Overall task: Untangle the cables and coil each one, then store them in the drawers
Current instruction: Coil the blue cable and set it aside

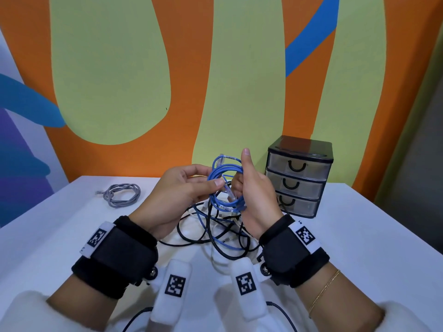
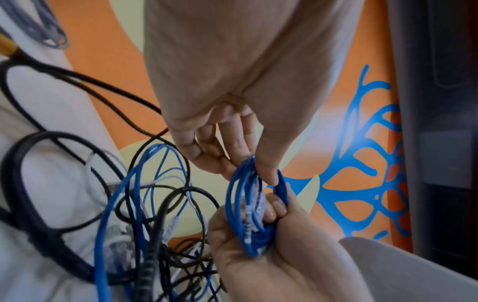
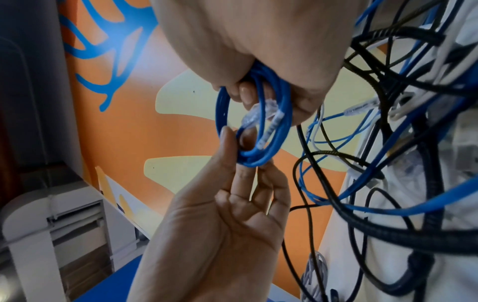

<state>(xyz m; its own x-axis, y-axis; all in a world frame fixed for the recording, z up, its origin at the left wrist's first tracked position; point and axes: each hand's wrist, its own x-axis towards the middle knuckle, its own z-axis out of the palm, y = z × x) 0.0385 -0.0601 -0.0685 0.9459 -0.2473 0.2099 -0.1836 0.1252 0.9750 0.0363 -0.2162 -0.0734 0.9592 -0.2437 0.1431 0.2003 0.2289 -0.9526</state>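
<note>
Wrist bands point(image 1: 115, 255) with printed markers sit on both forearms, nearest the camera. Just past them, on the white worktop point(image 1: 359, 236), lies a tangle point(image 1: 215, 231) of black, blue and white cables, still knotted together.

Above the tangle, both hands hold a blue coil point(image 1: 226, 185) clear of the worktop. Right hand point(image 1: 256, 200): grip clenched round the right side of the coil, several loops bunched in the fist, thumb pointing up. Left hand point(image 1: 182, 192): thumb and fingertips pinch the left side of the loops, remaining fingers loosely extended. One clear plug point(image 3: 256, 116) lies inside the ring of the coil beside the right fingers; a second plug end sticks up at the top of the coil in the head view. From that view I cannot tell whether the coil is fully free of the tangle.

Further back, left: a grey coil point(image 1: 122, 195) lies alone on the worktop, well apart from the tangle. Further back, right: a drawer unit point(image 1: 299, 176) with three translucent drawers, all shut, standing near the painted wall point(image 1: 251, 80).
</note>
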